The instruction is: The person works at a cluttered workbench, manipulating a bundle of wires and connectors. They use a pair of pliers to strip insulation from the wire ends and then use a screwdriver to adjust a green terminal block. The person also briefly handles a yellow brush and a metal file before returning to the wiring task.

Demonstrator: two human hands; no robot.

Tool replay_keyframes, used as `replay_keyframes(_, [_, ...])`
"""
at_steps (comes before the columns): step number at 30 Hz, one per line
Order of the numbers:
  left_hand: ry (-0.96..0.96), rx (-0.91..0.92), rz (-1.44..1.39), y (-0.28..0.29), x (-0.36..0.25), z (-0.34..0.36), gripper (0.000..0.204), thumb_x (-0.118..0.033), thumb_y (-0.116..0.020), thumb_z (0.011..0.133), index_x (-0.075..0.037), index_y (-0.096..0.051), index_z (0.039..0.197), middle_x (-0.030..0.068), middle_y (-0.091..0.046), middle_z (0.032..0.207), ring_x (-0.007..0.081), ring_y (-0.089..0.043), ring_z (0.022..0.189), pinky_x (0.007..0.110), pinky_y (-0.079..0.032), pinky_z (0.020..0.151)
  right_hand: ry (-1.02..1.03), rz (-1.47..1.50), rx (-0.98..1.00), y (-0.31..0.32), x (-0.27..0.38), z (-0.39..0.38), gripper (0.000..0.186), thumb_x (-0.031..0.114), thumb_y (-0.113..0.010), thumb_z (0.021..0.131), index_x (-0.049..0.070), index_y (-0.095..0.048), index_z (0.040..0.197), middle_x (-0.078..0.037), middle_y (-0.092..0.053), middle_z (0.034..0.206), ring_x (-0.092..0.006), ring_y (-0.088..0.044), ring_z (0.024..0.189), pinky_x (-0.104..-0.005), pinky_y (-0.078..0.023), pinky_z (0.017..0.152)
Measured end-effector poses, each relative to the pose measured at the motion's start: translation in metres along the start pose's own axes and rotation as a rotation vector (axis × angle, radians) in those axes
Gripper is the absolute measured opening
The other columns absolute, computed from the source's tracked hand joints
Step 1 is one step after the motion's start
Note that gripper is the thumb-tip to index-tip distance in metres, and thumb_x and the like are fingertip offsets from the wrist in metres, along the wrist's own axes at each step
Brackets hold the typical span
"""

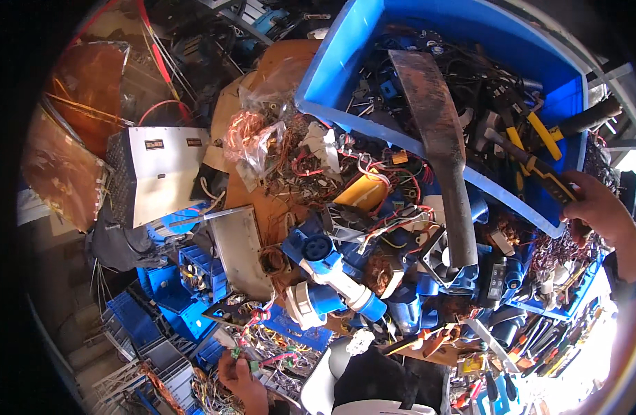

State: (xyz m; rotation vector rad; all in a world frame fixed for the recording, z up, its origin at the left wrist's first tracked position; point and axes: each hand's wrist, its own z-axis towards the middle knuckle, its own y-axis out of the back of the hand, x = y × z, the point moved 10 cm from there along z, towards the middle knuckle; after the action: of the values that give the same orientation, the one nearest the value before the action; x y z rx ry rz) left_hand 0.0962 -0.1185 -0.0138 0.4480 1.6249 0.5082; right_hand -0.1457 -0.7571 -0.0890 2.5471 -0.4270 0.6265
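Note:
My right hand [605,211] is closed round a hand tool with a black-and-yellow handle [549,178], at the front right rim of a large blue bin [380,128]. The tool's far end reaches into the bin, near yellow-handled pliers [539,131]; its exact kind is unclear. At the lower left, my left hand [242,380] has its fingers pinched on a small green piece [236,353] with thin wires near it. Loose wires [290,363] lie around that hand.
A broad rusty blade with a tubular handle [456,200] lies across the bin's rim. Blue-and-white industrial plugs [332,277], a copper wire bundle [245,135] and scrap crowd the middle. A metal box [169,173] stands left; several tools [539,339] lie at the lower right.

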Motion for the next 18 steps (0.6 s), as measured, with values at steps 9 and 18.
replay_keyframes(9, [-0.008,0.009,-0.104,0.003,0.010,-0.001,0.023,-0.013,-0.068,0.083,-0.001,-0.059,0.100,0.0055,-0.060,0.095,0.0126,-0.056,0.079,0.028,-0.046,0.072,0.077,-0.051,-0.019,-0.002,-0.009,0.012,0.059,0.002,-0.056,0.075,-0.003,-0.042,0.133,-0.014,-0.062,0.075,-0.0155,-0.052,0.038,-0.0282,-0.041,0.032])
replay_keyframes(18, [-0.050,0.073,-0.126,0.000,0.000,0.000,0.027,-0.014,-0.062,0.090,0.001,-0.056,0.111,0.0059,-0.063,0.094,0.0139,-0.059,0.082,0.029,-0.048,0.078,0.156,-0.118,-0.041,0.005,-0.023,0.023,0.054,0.008,-0.059,0.081,0.002,-0.044,0.133,-0.010,-0.059,0.075,-0.0137,-0.050,0.037,-0.0269,-0.039,0.032])
